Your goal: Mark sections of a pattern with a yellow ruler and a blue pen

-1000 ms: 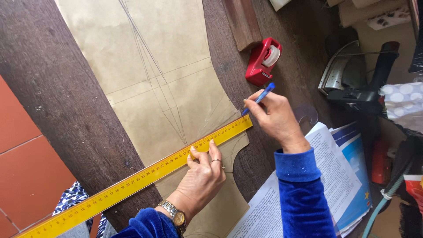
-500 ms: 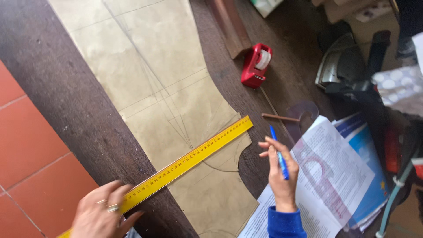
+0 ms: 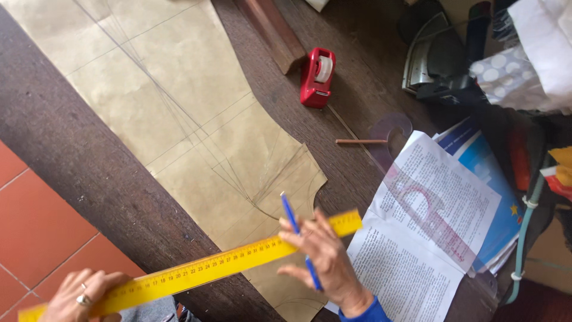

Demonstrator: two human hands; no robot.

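Observation:
My left hand grips the near end of a long yellow ruler at the bottom left, lifted above the table edge. My right hand holds a blue pen between its fingers and also touches the ruler near its far end. Under the ruler lies a tan paper pattern piece with pencilled lines and a curved cut edge, spread on a dark wooden table.
A red tape dispenser stands beyond the pattern, with a wooden block behind it. A brown pencil and a clear curve template lie by printed papers. A clothes iron and fabrics crowd the right. Red floor tiles are at left.
The ruler has been lifted off the pattern and drawn toward me. My left hand slid from its middle to its near end, and my right hand came down onto its far end.

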